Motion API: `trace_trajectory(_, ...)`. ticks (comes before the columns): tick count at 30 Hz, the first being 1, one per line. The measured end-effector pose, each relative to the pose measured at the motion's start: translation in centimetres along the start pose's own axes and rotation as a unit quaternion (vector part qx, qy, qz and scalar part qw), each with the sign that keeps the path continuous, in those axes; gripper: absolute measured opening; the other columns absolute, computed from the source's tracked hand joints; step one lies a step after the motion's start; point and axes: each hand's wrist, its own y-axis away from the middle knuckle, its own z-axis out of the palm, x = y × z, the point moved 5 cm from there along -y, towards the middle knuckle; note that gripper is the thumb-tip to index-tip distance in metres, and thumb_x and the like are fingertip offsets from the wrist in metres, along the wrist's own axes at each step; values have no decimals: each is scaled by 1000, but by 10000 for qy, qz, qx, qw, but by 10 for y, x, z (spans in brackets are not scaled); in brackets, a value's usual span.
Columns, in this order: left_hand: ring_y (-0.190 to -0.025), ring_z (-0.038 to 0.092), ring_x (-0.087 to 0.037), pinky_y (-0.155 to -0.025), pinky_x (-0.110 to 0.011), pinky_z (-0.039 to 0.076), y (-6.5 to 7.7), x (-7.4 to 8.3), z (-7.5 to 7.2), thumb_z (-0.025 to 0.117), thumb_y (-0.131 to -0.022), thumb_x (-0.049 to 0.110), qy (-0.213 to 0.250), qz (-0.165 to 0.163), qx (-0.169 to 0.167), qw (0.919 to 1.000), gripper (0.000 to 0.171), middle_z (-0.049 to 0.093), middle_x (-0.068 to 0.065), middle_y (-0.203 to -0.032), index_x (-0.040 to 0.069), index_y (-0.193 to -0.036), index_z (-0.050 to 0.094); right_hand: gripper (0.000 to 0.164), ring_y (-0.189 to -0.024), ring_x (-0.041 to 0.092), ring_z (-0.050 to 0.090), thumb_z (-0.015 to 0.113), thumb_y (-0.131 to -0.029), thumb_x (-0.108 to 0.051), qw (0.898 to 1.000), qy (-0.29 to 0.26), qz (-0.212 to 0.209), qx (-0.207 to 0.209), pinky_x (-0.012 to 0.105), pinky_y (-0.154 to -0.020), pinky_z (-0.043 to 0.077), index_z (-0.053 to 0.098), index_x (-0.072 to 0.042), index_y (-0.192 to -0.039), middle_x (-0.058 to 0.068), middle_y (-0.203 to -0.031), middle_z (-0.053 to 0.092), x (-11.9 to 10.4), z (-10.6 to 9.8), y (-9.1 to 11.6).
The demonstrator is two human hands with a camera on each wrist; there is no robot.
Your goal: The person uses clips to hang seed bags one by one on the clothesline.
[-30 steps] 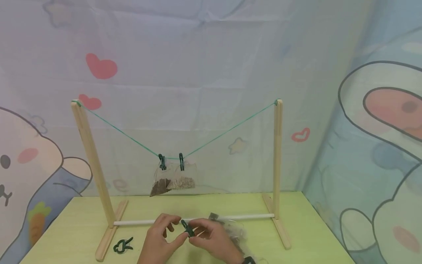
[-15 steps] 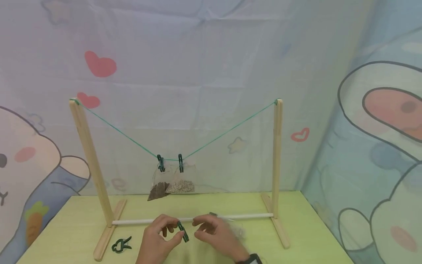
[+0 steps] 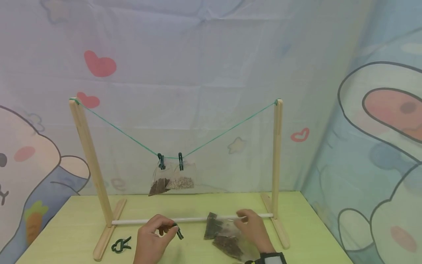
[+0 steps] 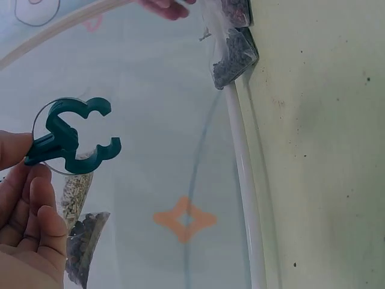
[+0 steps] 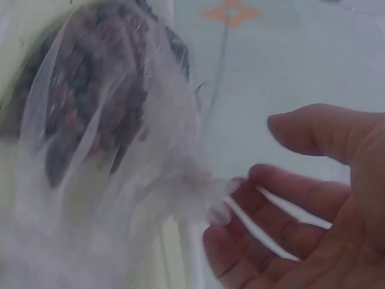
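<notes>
My left hand (image 3: 151, 236) pinches a dark green spring clip (image 3: 178, 231) between thumb and fingers. In the left wrist view the clip (image 4: 65, 135) is squeezed at its handles, with its jaws spread apart and nothing between them. My right hand (image 3: 254, 229) is over the right side of the clear plastic bags (image 3: 227, 245) of dark brown bits. Seen from the right wrist, the thumb stands apart from the loosely bent fingers (image 5: 289, 235), whose tips are right at the crumpled edge of a bag (image 5: 90, 84).
Two clips hold bags of dark pieces (image 3: 159, 186) and pale grains (image 3: 181, 182) on a sagging green string (image 3: 230, 129) between wooden posts (image 3: 278, 157). A white rod (image 3: 132, 222) joins the posts low down. Another green clip (image 3: 121, 245) lies at left on the table (image 3: 313, 234).
The clip has gone from both hands to the left hand alone. My right hand has let go and moved right to the bags on the table, uncovering them.
</notes>
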Motion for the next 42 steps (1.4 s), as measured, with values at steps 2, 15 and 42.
trace_trajectory(2, -67, 56, -6, -60, -25, 47, 0, 0, 0, 84, -84, 3, 60, 27, -26, 10000, 14, 65, 9, -78, 15, -83, 76, 34, -99, 37, 69, 75, -91, -11, 9996, 188, 218, -85, 49, -79, 59, 69, 8, -118, 23, -114, 69, 9, -1, -1)
trace_trajectory(15, -65, 55, -6, -58, -23, 45, 1, -1, 2, 84, -82, -1, 81, 289, -52, 9995, 18, 64, 8, -75, 15, -81, 75, 22, -75, 24, 63, 71, -91, -22, 9924, 141, 751, -967, 41, -65, 54, 72, 0, -95, 8, -85, 68, 30, 14, 2)
trace_trajectory(42, -62, 49, -4, -57, -21, 42, -23, 64, -4, 85, -76, -1, -77, 1458, 76, 9893, 21, 65, 12, -79, 15, -84, 75, 10, -56, 19, 66, 65, -101, -7, 9826, -807, -1365, -971, 33, -54, 58, 71, 1, -101, 5, -74, 66, -78, -4, 2)
